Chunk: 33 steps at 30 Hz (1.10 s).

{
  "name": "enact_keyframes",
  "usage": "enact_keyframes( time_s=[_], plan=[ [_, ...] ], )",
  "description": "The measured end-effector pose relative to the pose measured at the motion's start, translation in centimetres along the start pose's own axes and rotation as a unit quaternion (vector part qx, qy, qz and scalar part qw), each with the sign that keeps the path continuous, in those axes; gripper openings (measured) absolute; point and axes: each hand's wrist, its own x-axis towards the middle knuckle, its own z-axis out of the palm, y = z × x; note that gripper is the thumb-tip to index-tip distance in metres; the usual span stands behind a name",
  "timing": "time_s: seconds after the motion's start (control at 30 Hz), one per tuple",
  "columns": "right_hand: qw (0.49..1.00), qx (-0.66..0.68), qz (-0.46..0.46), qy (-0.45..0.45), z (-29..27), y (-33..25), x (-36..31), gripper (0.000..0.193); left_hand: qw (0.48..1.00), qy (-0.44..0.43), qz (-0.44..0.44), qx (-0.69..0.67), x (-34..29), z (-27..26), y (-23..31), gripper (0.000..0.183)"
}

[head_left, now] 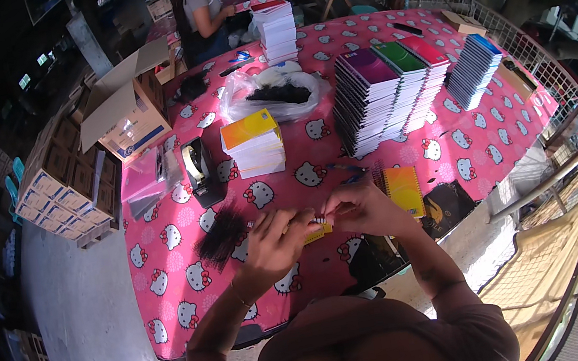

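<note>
My left hand (279, 240) grips a small yellow notebook (318, 234) at the table's near edge, and most of it is hidden by my fingers. At the notebook's right end, the fingers of my right hand (362, 208) are pinched together; what they hold is too small to tell. Beside my left hand lies a bundle of thin black strands, perhaps binding coils (221, 237). Blue-handled pliers (349, 169) rest just beyond my right hand. To the right of that hand is a yellow spiral notebook (404, 193).
A stack of yellow-topped pads (253, 148) stands ahead, beside a black tape dispenser (200, 173). Tall stacks of spiral notebooks (374, 97) are at right. A plastic bag (276, 93) holds black pieces. Cartons (125, 111) stand at left; another person (198, 15) is at the back.
</note>
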Motion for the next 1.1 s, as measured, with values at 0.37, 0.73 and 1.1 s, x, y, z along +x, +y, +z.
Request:
enact_keyframes(
  time_s=[0.37, 0.73, 1.1],
  plan=[
    [0.962, -0.011, -0.001, 0.274, 6.0, -3.4, -1.8, 0.036, 0.969, 0.038, -0.225, -0.091, 3.1, -0.6, 2.4, 0.015],
    [0.905, 0.011, 0.255, 0.340, -7.8, 7.7, -11.5, 0.070, 0.961, -0.200, -0.159, -0.100, -9.2, 8.5, -4.4, 0.038],
    [0.965, -0.221, 0.038, 0.135, 0.5, 6.2, -5.0, 0.069, 0.975, -0.206, -0.037, 0.074, -13.2, 10.5, -6.4, 0.039]
  ],
)
